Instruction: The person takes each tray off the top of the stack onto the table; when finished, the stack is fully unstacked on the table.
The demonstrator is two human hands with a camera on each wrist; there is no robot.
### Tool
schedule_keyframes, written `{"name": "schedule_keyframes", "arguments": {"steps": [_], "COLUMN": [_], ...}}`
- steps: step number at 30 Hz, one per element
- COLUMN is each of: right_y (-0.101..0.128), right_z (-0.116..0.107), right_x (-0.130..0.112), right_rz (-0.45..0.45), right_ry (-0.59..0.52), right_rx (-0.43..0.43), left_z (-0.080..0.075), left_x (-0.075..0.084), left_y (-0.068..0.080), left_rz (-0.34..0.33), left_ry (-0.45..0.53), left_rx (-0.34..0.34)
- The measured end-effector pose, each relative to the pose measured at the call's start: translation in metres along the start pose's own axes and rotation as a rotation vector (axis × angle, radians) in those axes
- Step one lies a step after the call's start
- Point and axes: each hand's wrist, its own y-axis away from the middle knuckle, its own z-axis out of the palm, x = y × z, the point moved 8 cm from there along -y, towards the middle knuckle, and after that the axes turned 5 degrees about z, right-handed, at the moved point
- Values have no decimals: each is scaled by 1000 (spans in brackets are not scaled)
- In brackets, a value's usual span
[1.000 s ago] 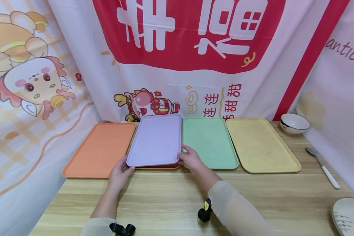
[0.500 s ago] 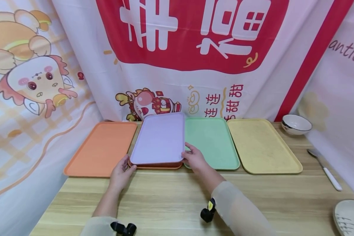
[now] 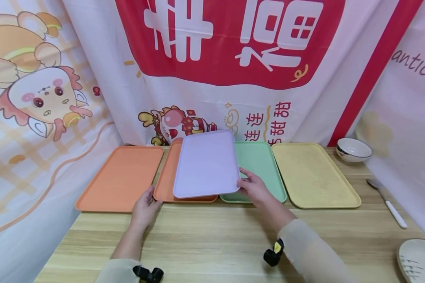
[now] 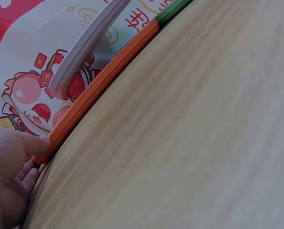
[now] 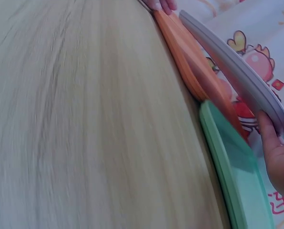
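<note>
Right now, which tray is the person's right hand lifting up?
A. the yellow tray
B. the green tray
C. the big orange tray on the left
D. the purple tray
D: the right hand grips the purple tray by its near corner, raised above the others.

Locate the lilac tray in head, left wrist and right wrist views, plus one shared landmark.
Head: lilac tray at centre, raised over the orange and green trays, right hand gripping its near right corner.
Left wrist: lilac tray top left, seen edge-on, lifted above the orange rim.
Right wrist: lilac tray upper right, edge-on, fingers holding its end.
Shared landmark: the orange tray under it, touched by the left hand.
</note>
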Motion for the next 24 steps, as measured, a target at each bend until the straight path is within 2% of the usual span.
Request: {"name": "schedule_keyframes", "arguments": {"steps": [9,16,24], "right_y": [17,34,47], "right_z": [-55,-94,-128], "right_x": [-20,-33,-44], "right_rz": [-73,-64,-38], "right_ry": [-10,81,181], "right_rx": [-39,3,37], "left_z": [-1,-1,1], "left_x": [0,1,-2], "left_y": [2,3,1], "left_rz": [-15,-21,-20], "left_ry": [13,10,1], "left_rx": [-6,-11,-7]}}
